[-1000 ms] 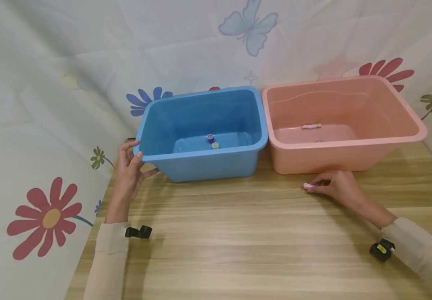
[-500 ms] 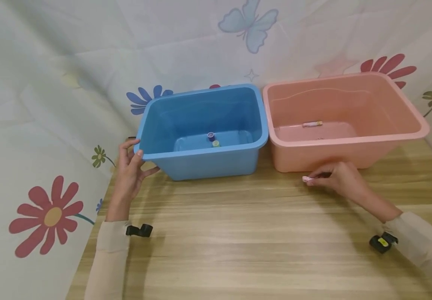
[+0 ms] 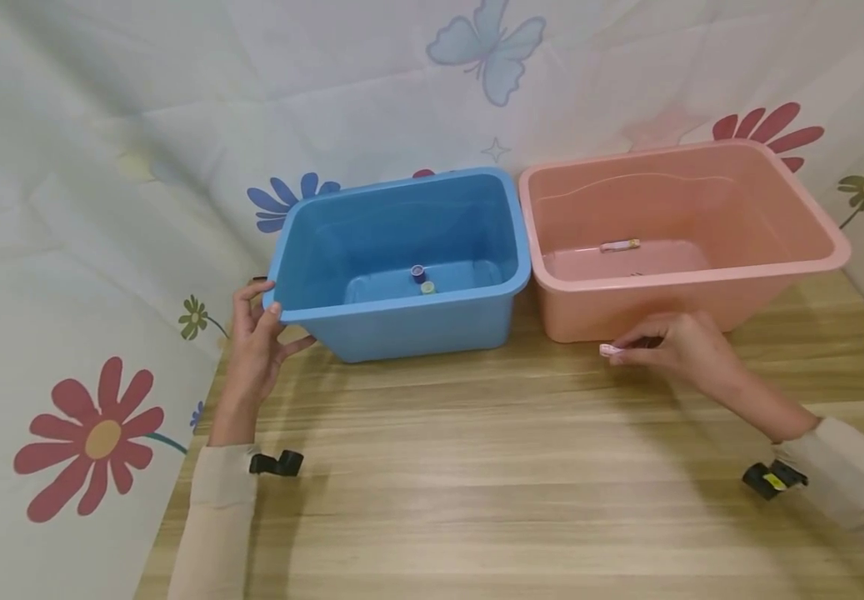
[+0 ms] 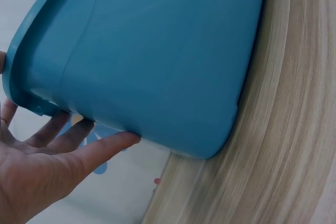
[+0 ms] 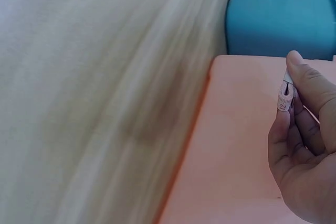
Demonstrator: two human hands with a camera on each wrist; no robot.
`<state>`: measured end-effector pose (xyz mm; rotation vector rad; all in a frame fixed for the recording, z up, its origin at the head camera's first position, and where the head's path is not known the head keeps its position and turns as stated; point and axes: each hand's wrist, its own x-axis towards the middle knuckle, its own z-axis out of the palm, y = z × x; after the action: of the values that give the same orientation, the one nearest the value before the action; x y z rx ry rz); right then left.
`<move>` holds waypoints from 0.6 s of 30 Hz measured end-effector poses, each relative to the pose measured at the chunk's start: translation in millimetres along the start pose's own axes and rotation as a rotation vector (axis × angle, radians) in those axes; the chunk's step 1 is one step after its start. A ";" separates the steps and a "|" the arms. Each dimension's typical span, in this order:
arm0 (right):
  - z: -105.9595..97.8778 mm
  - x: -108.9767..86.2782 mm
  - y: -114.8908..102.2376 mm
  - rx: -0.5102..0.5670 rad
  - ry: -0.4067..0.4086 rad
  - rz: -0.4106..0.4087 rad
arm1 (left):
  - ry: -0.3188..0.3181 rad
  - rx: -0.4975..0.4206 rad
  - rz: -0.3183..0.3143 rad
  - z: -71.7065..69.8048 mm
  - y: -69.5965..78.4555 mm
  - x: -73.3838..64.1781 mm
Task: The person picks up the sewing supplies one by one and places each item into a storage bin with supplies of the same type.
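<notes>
At the left end of the blue plastic tub (image 3: 394, 329), my left hand (image 3: 253, 346) grips the rim. In the left wrist view the left hand's fingers (image 4: 113, 144) press on the tub's outer wall. My right hand (image 3: 682, 350) pinches a small folded measuring tape (image 3: 610, 350), pale pink-white, between thumb and fingers. Its tick marks and a number show in the right wrist view on the folded tape (image 5: 285, 98). The right hand is just in front of the pink plastic tub (image 3: 649, 308), above the table.
Inside the blue tub lie a small purple roll (image 3: 418, 272) and a pale green one (image 3: 427, 287). A slim whitish item with a yellow end (image 3: 620, 245) lies in the pink tub. Both tubs stand side by side on the wooden table (image 3: 461, 467), before a flowered cloth backdrop (image 3: 372, 92).
My right hand has risen a little from near the tabletop and edged towards the pink tub, still pinching the measuring tape. The left hand keeps its place on the blue tub.
</notes>
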<state>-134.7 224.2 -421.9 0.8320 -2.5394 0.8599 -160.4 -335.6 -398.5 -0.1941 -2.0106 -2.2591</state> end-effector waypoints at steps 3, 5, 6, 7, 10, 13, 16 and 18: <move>-5.4 3.5 -4.8 -0.011 0.008 -0.013 | 0.000 0.002 -0.003 -0.3 0.9 -0.5; -9.2 6.2 -6.7 -0.015 0.014 -0.037 | -0.002 0.003 -0.004 0.0 1.3 -0.2; -11.1 7.6 -8.1 -0.013 0.015 -0.049 | -0.002 0.004 -0.003 0.1 1.5 -0.1; -12.9 8.9 -9.2 -0.010 0.016 -0.062 | -0.002 0.005 -0.004 0.2 1.7 -0.1; -18.4 12.6 -13.4 0.002 0.014 -0.093 | 0.000 0.012 -0.003 0.2 1.8 -0.1; -24.1 16.4 -18.2 0.002 0.011 -0.114 | 0.001 0.013 -0.003 -0.1 1.4 -0.4; -29.5 20.0 -21.9 -0.004 0.013 -0.140 | 0.000 0.013 -0.004 -0.6 0.8 -0.4; -32.9 22.4 -23.9 -0.004 0.010 -0.159 | -0.001 0.012 -0.008 -1.1 0.4 -0.5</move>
<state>-133.2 220.2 -375.6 1.0101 -2.4260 0.8060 -159.9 -336.7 -398.3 -0.1863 -2.0280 -2.2520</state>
